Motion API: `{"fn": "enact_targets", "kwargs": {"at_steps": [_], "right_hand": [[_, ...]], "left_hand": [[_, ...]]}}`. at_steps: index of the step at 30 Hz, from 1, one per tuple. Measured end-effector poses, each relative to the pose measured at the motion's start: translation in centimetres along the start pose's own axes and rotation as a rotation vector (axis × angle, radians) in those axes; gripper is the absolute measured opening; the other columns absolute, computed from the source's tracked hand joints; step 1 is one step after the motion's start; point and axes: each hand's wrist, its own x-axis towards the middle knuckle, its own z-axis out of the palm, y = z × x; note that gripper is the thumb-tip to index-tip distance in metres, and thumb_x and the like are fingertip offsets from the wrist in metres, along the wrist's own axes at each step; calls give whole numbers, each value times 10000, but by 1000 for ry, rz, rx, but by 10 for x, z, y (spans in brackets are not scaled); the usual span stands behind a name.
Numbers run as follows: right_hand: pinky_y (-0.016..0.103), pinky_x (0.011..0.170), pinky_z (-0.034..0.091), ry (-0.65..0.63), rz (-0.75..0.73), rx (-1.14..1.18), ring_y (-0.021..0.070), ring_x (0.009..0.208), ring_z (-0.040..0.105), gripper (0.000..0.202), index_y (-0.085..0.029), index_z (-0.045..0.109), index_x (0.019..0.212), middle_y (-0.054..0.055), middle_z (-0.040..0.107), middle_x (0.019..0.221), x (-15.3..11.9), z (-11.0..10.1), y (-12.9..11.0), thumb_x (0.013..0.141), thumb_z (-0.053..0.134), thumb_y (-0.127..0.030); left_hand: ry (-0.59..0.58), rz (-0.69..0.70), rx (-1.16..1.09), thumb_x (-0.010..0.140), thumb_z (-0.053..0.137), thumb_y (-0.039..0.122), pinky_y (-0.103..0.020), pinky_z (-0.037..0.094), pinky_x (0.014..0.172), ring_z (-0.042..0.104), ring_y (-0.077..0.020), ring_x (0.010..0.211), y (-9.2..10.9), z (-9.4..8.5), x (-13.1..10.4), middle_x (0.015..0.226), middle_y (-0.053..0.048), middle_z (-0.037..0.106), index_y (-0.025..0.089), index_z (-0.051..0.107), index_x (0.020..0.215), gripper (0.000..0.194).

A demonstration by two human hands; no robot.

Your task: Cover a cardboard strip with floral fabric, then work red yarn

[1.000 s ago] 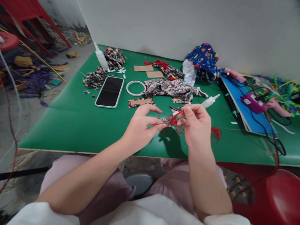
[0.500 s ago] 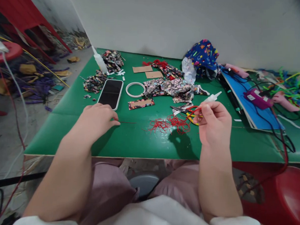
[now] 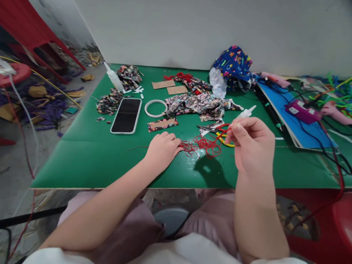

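A loose tangle of thin red thread point(image 3: 207, 147) lies on the green table. My left hand point(image 3: 164, 149) rests low over the table at the left end of the tangle, fingertips closed on some of the thread. One strand trails out to the left of this hand. My right hand point(image 3: 249, 142) is raised above the table, thumb and finger pinching red thread that runs up from the tangle. Behind the thread lie scissors point(image 3: 221, 139) with red and yellow handles, partly hidden by the right hand. A white nozzle bottle point(image 3: 247, 112) shows just beyond that hand.
A phone point(image 3: 126, 116), a tape roll point(image 3: 156, 108), a fabric-edged card strip point(image 3: 162, 124), brown card pieces point(image 3: 163, 84) and floral fabric point(image 3: 198, 105) lie behind. A blue folder point(image 3: 294, 115) with cables and a purple device point(image 3: 303, 111) is at right. The table's front edge point(image 3: 176, 188) is near me.
My left hand has moved right, from beside the phone to the left end of the thread tangle. My right hand stays raised with the thread, almost unmoved. The view has shifted slightly.
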Motion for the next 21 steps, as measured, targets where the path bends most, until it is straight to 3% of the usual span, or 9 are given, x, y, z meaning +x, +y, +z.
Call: {"fn": "enact_targets", "kwargs": {"at_steps": [6, 9, 12, 16, 21], "right_hand": [[194, 426, 469, 2, 0, -38, 74, 514, 538, 126, -214, 625, 664, -27, 610, 670, 2, -14, -1, 658, 741, -261], [233, 550, 521, -19, 16, -41, 102, 609, 592, 108, -213, 638, 678, -12, 655, 695, 3, -19, 2, 666, 737, -255], [284, 705, 529, -42, 51, -28, 133, 747, 640, 92, -209, 635, 683, 2, 690, 742, 2, -19, 6, 686, 720, -243], [290, 733, 511, -100, 125, -24, 137, 803, 642, 106, -201, 619, 672, 8, 700, 836, 0, -10, 12, 686, 716, -240], [292, 720, 497, -224, 231, -64, 151, 846, 629, 125, -196, 610, 658, 26, 690, 922, -7, 3, 21, 687, 708, -267]], "left_hand": [[-58, -138, -499, 831, 514, 348, -278, 403, 643, 573, -169, 710, -11, -15, 10, 756, -34, 642, 179, 621, 777, 207], [-51, -233, -876, 768, 594, 340, -253, 438, 620, 598, -144, 661, -12, -31, 18, 711, -14, 650, 172, 610, 773, 169], [-23, -276, -1175, 718, 659, 315, -261, 479, 699, 640, -149, 733, -10, -44, 25, 747, -20, 678, 167, 602, 818, 188], [0, -282, -1353, 723, 668, 267, -260, 498, 720, 662, -146, 753, -8, -49, 27, 708, -5, 676, 173, 551, 934, 258], [-15, -258, -1500, 747, 653, 236, -253, 516, 697, 675, -138, 714, -7, -42, 16, 762, 1, 667, 182, 526, 952, 247]]}}
